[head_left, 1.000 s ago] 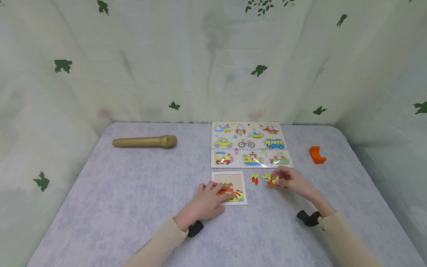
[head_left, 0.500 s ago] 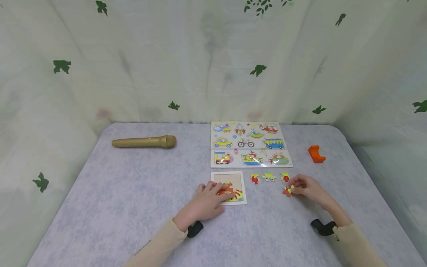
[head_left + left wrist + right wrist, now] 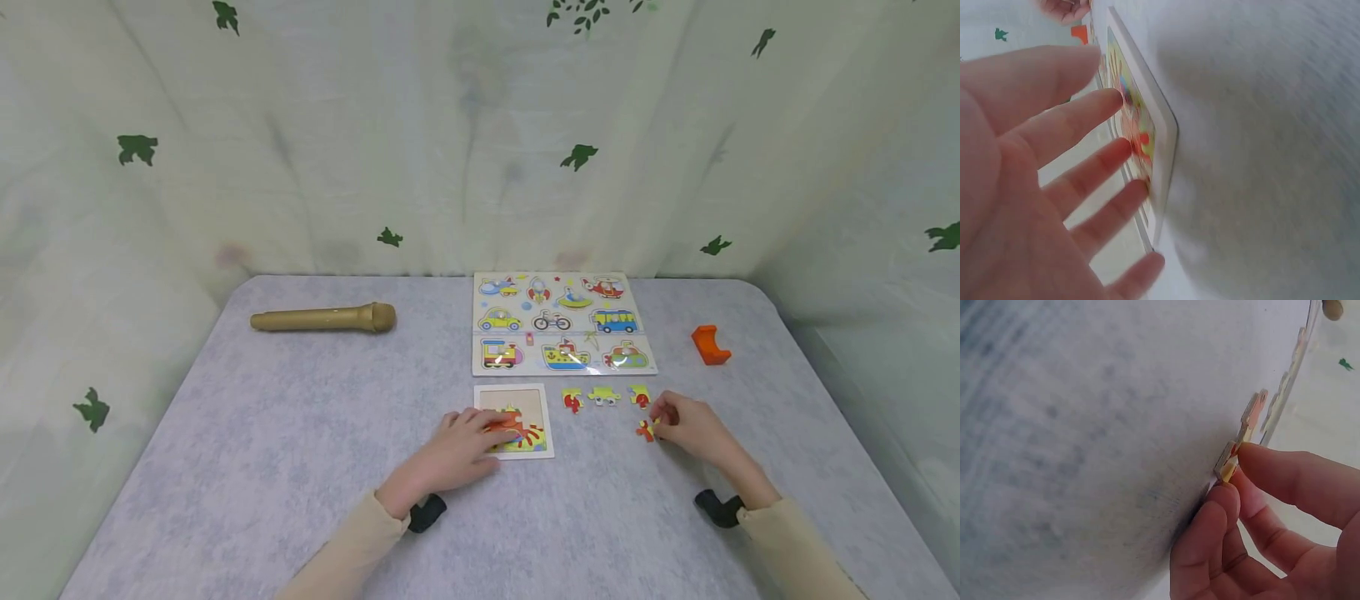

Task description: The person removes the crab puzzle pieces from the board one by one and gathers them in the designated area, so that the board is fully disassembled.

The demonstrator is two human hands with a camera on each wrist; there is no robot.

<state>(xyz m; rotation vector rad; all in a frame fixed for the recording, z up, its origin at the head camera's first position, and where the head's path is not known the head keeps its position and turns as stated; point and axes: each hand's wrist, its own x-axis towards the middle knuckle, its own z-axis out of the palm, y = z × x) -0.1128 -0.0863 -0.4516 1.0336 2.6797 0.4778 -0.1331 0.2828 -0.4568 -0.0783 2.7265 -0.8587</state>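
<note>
My left hand (image 3: 456, 450) lies over a small white-framed jigsaw tray (image 3: 551, 429), its spread fingers reaching across the left side. The partly filled picture inside is red, orange and yellow, and the hand hides some of it. In the left wrist view, the fingertips (image 3: 1124, 147) are straight and right at the picture. To the right of the tray, my right hand (image 3: 693, 427) pinches a red-and-yellow jigsaw piece (image 3: 644, 431) between thumb and fingers, low over the table. Three loose jigsaw pieces, a left one (image 3: 572, 400), a middle one (image 3: 604, 397) and a right one (image 3: 640, 396), lie in a row beyond.
Behind the tray lies a larger vehicle puzzle board (image 3: 525, 372). A gold toy microphone (image 3: 324, 319) is at the back left, and an orange block with a curved notch (image 3: 709, 346) at the right. A pale curtain (image 3: 337, 150) hangs behind the table.
My right hand has moved right and nearer with the pinched jigsaw piece, uncovering the right-hand piece of the row. My left hand has drawn slightly back to the left on the tray.
</note>
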